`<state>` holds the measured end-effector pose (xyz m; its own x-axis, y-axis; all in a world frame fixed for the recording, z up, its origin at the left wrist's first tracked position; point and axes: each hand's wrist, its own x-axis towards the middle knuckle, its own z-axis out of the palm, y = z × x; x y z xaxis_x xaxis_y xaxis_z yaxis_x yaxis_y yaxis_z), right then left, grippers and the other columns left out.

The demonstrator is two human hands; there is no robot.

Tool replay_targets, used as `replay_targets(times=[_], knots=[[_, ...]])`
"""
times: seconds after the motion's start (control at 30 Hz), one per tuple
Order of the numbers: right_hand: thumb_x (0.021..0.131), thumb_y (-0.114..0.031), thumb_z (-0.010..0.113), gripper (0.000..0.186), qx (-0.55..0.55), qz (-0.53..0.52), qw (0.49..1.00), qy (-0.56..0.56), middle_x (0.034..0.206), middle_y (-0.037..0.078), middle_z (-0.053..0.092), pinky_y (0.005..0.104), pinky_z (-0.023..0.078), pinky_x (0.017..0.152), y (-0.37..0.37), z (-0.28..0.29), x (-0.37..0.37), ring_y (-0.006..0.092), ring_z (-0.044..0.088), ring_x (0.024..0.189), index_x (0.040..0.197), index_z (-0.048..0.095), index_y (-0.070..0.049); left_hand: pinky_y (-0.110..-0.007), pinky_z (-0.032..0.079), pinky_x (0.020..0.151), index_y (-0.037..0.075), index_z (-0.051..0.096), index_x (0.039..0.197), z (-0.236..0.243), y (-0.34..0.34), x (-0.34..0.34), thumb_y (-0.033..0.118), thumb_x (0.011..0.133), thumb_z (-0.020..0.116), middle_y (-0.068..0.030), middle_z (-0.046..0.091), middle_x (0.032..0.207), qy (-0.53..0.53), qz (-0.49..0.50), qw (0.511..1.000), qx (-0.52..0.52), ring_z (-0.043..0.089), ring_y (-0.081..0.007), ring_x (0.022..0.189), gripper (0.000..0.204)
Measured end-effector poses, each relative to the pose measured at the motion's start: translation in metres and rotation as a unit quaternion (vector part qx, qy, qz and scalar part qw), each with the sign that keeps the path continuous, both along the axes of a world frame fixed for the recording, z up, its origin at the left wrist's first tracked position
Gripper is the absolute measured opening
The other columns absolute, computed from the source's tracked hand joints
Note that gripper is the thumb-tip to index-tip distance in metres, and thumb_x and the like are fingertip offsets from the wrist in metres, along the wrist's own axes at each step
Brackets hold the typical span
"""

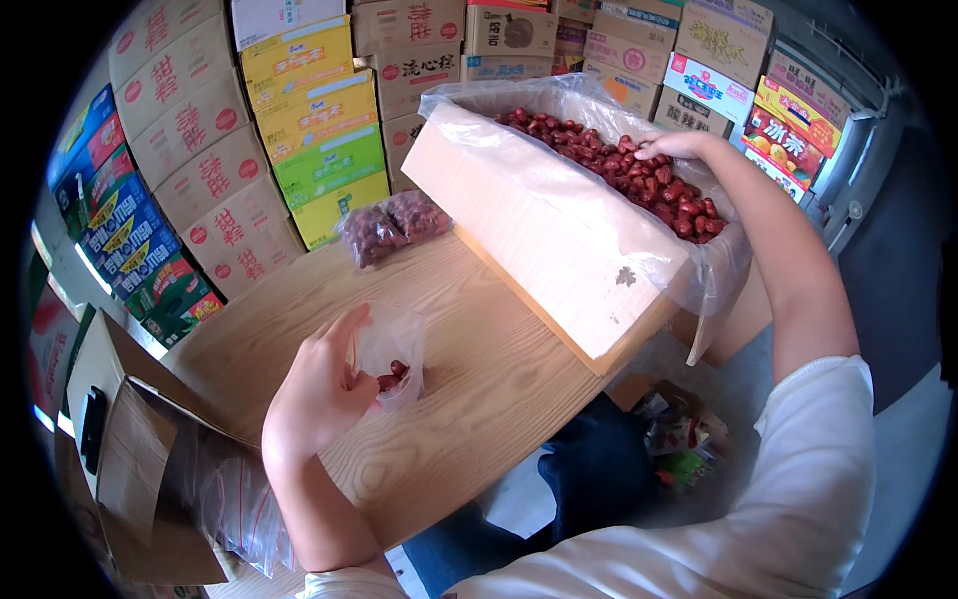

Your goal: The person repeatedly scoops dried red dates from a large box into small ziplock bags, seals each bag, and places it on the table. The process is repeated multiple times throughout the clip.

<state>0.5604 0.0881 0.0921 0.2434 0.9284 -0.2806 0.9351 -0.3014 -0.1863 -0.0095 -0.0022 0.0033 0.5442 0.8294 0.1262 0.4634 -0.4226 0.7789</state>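
At the left of the table, my left hand point(317, 384) is closed on the edge of a small clear plastic bag point(404, 334). A few red dates point(393, 376) lie in the bottom of that bag. My right hand point(675, 146) reaches into a long carton point(539, 240) at the upper right, its fingers bent down onto the heap of red dates point(664, 185). Its fingertips are partly hidden among the fruit. Clear plastic film point(714, 265) lines the carton and hangs over its rim.
Two filled bags of dates point(394, 228) lie at the table's point(469, 399) far edge. An opened cardboard box point(140, 459) with clear zip bags point(235, 504) stands at lower left. Stacked cartons point(200, 130) line the back. Below the table's right side sits a box of wrappers point(684, 429).
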Motion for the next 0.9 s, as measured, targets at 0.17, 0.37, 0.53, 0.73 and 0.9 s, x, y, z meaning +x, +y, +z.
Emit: replay_targets(times=[0.17, 0.37, 0.53, 0.73, 0.9], knots=[[0.089, -0.060, 0.048, 0.072, 0.015, 0.001, 0.997, -0.080, 0.151, 0.016, 0.030, 0.0422, 0.021, 0.113, 0.011, -0.028, -0.009, 0.0306, 0.027, 0.139, 0.144, 0.038, -0.014, -0.030, 0.051, 0.057, -0.010, 0.044, 0.129, -0.002, 0.001, 0.002, -0.010, 0.067, 0.051, -0.0235, 0.058, 0.114, -0.004, 0.010, 1.000, -0.007, 0.069, -0.0243, 0.065, 0.062], [0.085, -0.074, 0.039, 0.084, -0.024, -0.040, 0.983, -0.178, 0.153, 0.019, 0.022, 0.0489, 0.021, 0.112, 0.007, -0.028, -0.010, 0.0358, 0.024, 0.140, 0.147, 0.031, -0.018, -0.030, 0.051, 0.056, -0.011, 0.044, 0.128, -0.004, 0.002, 0.007, -0.010, 0.067, 0.051, -0.0233, 0.058, 0.114, -0.009, 0.011, 1.000, -0.006, 0.069, -0.0238, 0.065, 0.061], [0.082, -0.077, 0.041, 0.082, -0.047, -0.033, 0.993, -0.104, 0.140, 0.016, 0.040, 0.0464, 0.028, 0.106, -0.021, -0.014, -0.041, 0.0308, 0.035, 0.132, 0.132, 0.041, -0.011, -0.029, 0.050, 0.056, -0.012, 0.044, 0.128, -0.005, -0.001, 0.004, -0.010, 0.068, 0.051, -0.0237, 0.059, 0.113, 0.000, 0.015, 1.000, 0.001, 0.069, -0.0238, 0.065, 0.060], [0.083, -0.074, 0.045, 0.072, -0.045, 0.030, 0.998, 0.009, 0.127, 0.009, 0.045, 0.0394, 0.028, 0.100, -0.062, 0.001, -0.055, 0.0224, 0.037, 0.123, 0.122, 0.045, -0.013, -0.029, 0.050, 0.056, -0.012, 0.043, 0.129, -0.003, -0.002, 0.004, -0.010, 0.069, 0.050, -0.0246, 0.058, 0.116, 0.015, 0.006, 1.000, 0.014, 0.069, -0.0239, 0.064, 0.060], [0.073, -0.060, 0.072, 0.080, -0.083, 0.045, 0.992, 0.078, 0.134, 0.012, 0.043, 0.0423, 0.028, 0.103, -0.097, 0.018, -0.058, 0.0256, 0.037, 0.127, 0.131, 0.040, -0.016, -0.029, 0.050, 0.057, -0.012, 0.043, 0.130, -0.001, -0.006, 0.002, -0.009, 0.070, 0.049, -0.0253, 0.058, 0.118, 0.009, 0.002, 1.000, 0.009, 0.069, -0.0240, 0.064, 0.060]])
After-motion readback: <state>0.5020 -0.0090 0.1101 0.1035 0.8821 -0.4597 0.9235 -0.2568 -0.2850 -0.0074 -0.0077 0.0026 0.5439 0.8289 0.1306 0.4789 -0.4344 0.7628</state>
